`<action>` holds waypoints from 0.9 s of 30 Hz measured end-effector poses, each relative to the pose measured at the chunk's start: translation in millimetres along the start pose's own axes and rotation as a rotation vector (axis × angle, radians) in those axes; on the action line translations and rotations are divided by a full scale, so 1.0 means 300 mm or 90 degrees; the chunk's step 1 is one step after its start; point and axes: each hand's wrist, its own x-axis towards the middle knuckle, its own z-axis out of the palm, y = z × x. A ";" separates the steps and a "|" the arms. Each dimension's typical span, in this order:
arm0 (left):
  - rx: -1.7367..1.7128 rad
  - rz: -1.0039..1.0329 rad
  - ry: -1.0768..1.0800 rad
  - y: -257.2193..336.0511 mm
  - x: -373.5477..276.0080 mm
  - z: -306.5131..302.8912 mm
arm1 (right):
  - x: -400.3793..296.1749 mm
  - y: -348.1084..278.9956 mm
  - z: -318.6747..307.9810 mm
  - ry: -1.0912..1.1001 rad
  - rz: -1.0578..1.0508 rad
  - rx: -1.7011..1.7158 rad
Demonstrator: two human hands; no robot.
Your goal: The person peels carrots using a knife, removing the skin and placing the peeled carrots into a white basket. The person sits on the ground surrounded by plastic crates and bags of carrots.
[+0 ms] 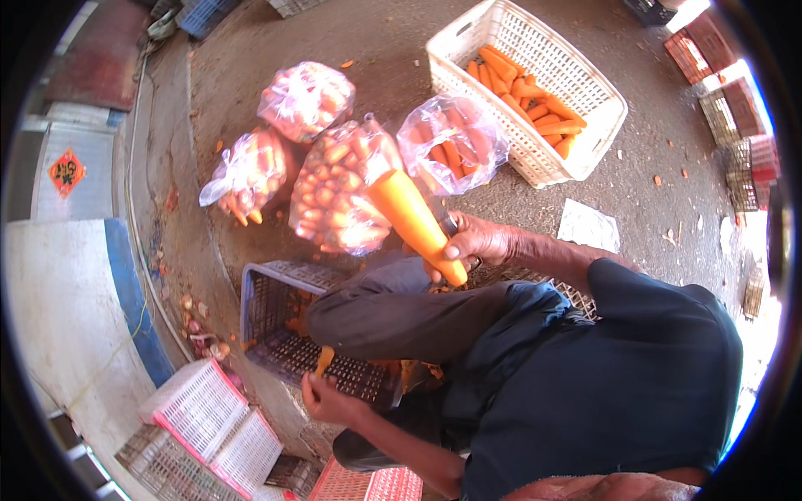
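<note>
My right hand (473,241) grips a large peeled carrot (410,219) near its narrow end, thumb on top. The same hand also holds a tool (448,225) with a dark, partly shiny surface; the carrot and fingers hide most of it, so its kind is unclear. Lower down, my left hand (329,397) pinches a small orange-brown piece of carrot (324,361) between thumb and fingers. That piece is over a dark purple plastic crate (276,354) with carrot scraps inside. My bent leg (407,319) covers part of this crate.
A white plastic crate (564,50) holds peeled carrots (532,103). Several clear plastic bags of carrots (341,188) sit on the ground. An open-topped bag (451,144) touches the white crate. Pink-edged white crates (200,407) are stacked lower left. Onions (210,344) lie along the kerb.
</note>
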 end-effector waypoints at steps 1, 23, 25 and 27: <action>-0.016 -0.052 0.041 -0.058 0.030 -0.070 | -0.003 -0.015 -0.008 0.025 -0.007 -0.003; 0.373 0.560 -0.133 0.201 -0.236 0.311 | 0.327 0.143 -0.696 0.534 -0.170 -0.942; 0.369 0.562 -0.141 0.187 -0.238 0.343 | 0.359 0.183 -0.865 0.523 -0.045 -1.009; 0.370 0.556 -0.140 0.168 -0.238 0.352 | 0.403 0.200 -0.948 0.489 0.062 -1.066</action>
